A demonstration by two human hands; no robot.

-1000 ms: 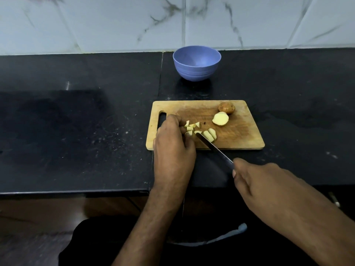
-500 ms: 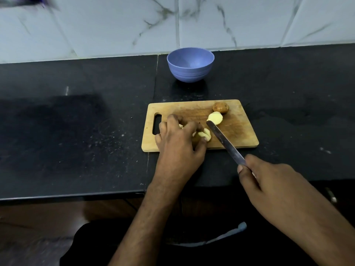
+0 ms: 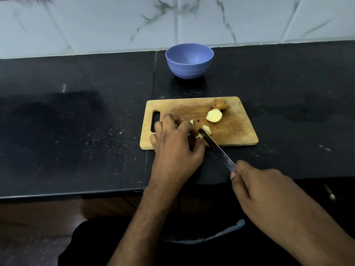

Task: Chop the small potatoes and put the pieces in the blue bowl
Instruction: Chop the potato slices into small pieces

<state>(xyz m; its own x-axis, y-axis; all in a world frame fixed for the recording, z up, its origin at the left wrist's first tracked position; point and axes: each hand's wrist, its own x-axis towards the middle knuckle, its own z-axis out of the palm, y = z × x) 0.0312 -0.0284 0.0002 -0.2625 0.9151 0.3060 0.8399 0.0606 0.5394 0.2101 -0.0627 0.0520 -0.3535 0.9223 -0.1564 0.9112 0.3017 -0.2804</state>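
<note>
A wooden cutting board (image 3: 236,131) lies on the black counter. On it sit a whole small potato (image 3: 220,104), a cut half (image 3: 213,116) with its pale face up, and pale cut pieces (image 3: 207,129). My left hand (image 3: 175,143) curls over the cut pieces at the board's near left and gathers them under its fingers. My right hand (image 3: 269,191) grips the handle of a knife (image 3: 217,148), whose blade tip rests on the board beside my left fingers. The blue bowl (image 3: 189,62) stands behind the board, with no pieces visible inside.
The black counter (image 3: 76,131) stretches to both sides, and its front edge runs just below my left wrist. A white marble-tiled wall (image 3: 115,22) rises behind the bowl. My dark-clothed lap fills the bottom of the view.
My left hand went from holding a piece steady to curling over the cut pieces. The knife lifted off to the right, then came back down beside my fingers.
</note>
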